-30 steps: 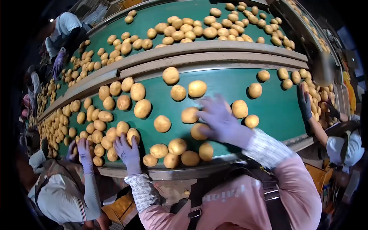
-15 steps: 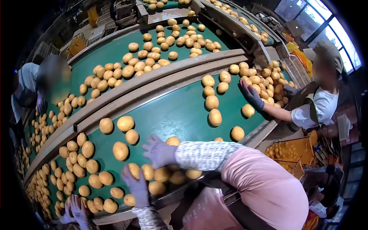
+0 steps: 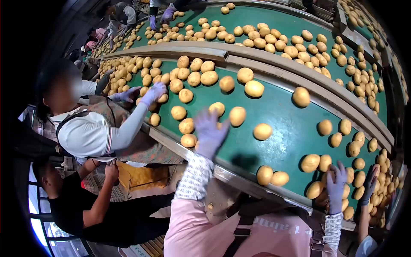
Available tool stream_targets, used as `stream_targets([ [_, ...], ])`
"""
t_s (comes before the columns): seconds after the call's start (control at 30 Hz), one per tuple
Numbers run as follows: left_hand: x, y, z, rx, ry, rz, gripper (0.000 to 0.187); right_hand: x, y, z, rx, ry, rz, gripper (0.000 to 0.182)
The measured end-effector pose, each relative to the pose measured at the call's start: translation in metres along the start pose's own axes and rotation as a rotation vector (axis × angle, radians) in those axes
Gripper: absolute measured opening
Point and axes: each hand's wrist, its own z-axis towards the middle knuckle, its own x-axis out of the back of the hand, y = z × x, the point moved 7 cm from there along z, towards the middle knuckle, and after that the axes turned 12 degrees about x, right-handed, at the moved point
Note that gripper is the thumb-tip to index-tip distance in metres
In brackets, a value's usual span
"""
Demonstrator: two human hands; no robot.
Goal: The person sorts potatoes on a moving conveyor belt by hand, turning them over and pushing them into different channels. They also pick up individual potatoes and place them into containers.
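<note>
My left hand (image 3: 209, 132), in a pale purple glove, reaches over the green conveyor belt (image 3: 282, 124) with its fingers spread and slightly blurred. Potatoes lie close around it: one potato (image 3: 237, 116) just right of the fingers, another (image 3: 186, 126) to the left. No potato shows in its grip. My right hand (image 3: 337, 187), gloved alike, is over the belt's near edge at the right, fingers apart and pointing away from me. It is among several potatoes, one potato (image 3: 314, 189) beside it; whether the palm touches any is hidden.
A co-worker (image 3: 98, 128) at the left handles potatoes on the same belt. Another person's dark-gloved hand (image 3: 370, 184) is right of mine. A metal divider (image 3: 299, 75) separates a second potato-laden belt. Someone in black (image 3: 85, 201) is behind, near a yellow crate (image 3: 143, 176).
The view has swung left, bringing the left co-worker into sight. My hands, close together before, are now far apart, the left reaching forward and the right at the right side.
</note>
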Motion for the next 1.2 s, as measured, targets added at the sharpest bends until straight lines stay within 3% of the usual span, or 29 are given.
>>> stream_targets([
  [0.07, -0.014, -0.063, 0.033, 0.198, 0.053, 0.236, 0.077, -0.012, -0.030, 0.006, 0.131, 0.112, 0.158, 0.038],
  [0.1, -0.024, -0.095, 0.043, 0.406, -0.036, 0.246, 0.080, -0.021, -0.035, 0.008, 0.121, 0.116, 0.081, 0.042],
  [0.13, -0.026, -0.108, 0.042, 0.666, -0.313, 0.105, 0.083, -0.016, -0.050, 0.023, 0.118, 0.038, 0.136, 0.047],
  [0.17, -0.024, -0.102, 0.044, 0.711, -0.397, 0.085, 0.083, -0.018, -0.058, 0.029, 0.090, 0.045, 0.225, 0.047],
  [0.23, -0.034, -0.062, 0.033, 0.468, -0.639, 0.085, 0.083, -0.011, -0.084, 0.053, 0.258, 0.137, 0.176, 0.048],
  [0.27, -0.035, -0.047, 0.016, 0.382, -0.415, -0.030, 0.078, -0.010, -0.103, 0.072, 0.269, 0.080, 0.212, 0.051],
  [0.3, -0.032, -0.025, 0.005, 0.344, -0.568, -0.315, 0.065, -0.016, -0.124, 0.085, 0.371, 0.123, 0.224, 0.051],
  [0.37, -0.030, -0.003, -0.024, 0.172, -0.681, -0.791, 0.050, -0.031, -0.172, 0.119, 0.499, -0.084, 0.375, 0.059],
  [0.43, -0.029, -0.036, -0.030, 0.317, -0.689, -0.954, 0.045, -0.067, -0.193, 0.141, 0.578, -0.086, 0.264, 0.067],
  [0.5, -0.009, -0.044, -0.030, 0.294, -0.313, -0.498, 0.046, -0.089, -0.182, 0.173, 0.482, -0.062, 0.183, 0.066],
  [0.53, -0.028, -0.053, -0.039, 0.269, -0.329, -0.379, 0.047, -0.102, -0.171, 0.185, 0.441, -0.050, 0.101, 0.066],
  [0.57, -0.046, -0.053, -0.051, 0.234, -0.356, -0.256, 0.048, -0.119, -0.163, 0.188, 0.473, -0.170, 0.097, 0.061],
  [0.63, -0.045, -0.015, -0.077, 0.138, -0.309, -0.054, 0.049, -0.136, -0.145, 0.170, 0.527, -0.290, 0.002, 0.049],
  [0.7, -0.063, 0.015, -0.090, 0.181, -0.477, -0.583, 0.050, -0.119, -0.134, 0.126, 0.608, -0.270, -0.259, 0.031],
  [0.73, -0.066, 0.045, -0.102, 0.135, -0.513, -0.609, 0.050, -0.105, -0.130, 0.103, 0.598, -0.481, -0.200, 0.025],
  [0.77, -0.067, 0.073, -0.114, 0.093, -0.539, -0.627, 0.051, -0.085, -0.128, 0.083, 0.620, -0.289, -0.246, 0.021],
  [0.8, -0.068, 0.099, -0.128, 0.012, -0.562, -0.631, 0.052, -0.065, -0.123, 0.065, 0.519, -0.338, -0.086, 0.020],
  [0.83, -0.061, 0.128, -0.143, -0.046, -0.582, -0.606, 0.058, -0.043, -0.116, 0.045, 0.458, -0.217, -0.020, 0.031],
  [0.9, -0.069, 0.164, -0.173, 0.107, -0.787, -0.877, 0.066, -0.024, -0.110, 0.010, 0.314, -0.024, 0.116, 0.054],
  [0.97, -0.075, 0.184, -0.206, -0.055, -0.959, -0.853, 0.072, -0.032, -0.090, -0.017, 0.383, -0.165, -0.063, 0.063],
  [1.0, -0.066, 0.180, -0.206, -0.048, -0.935, -0.813, 0.076, -0.030, -0.088, -0.026, 0.422, -0.242, -0.150, 0.068],
  [1.13, -0.047, 0.177, -0.211, -0.208, -0.746, -0.518, 0.095, 0.010, -0.007, -0.053, 0.113, -0.168, -0.055, 0.075],
  [1.17, -0.047, 0.190, -0.222, -0.264, -0.789, -0.508, 0.100, 0.017, 0.017, -0.066, 0.069, -0.090, -0.114, 0.077],
  [1.2, -0.047, 0.210, -0.232, -0.320, -0.828, -0.500, 0.104, 0.037, 0.043, -0.071, -0.043, -0.163, -0.116, 0.075],
])
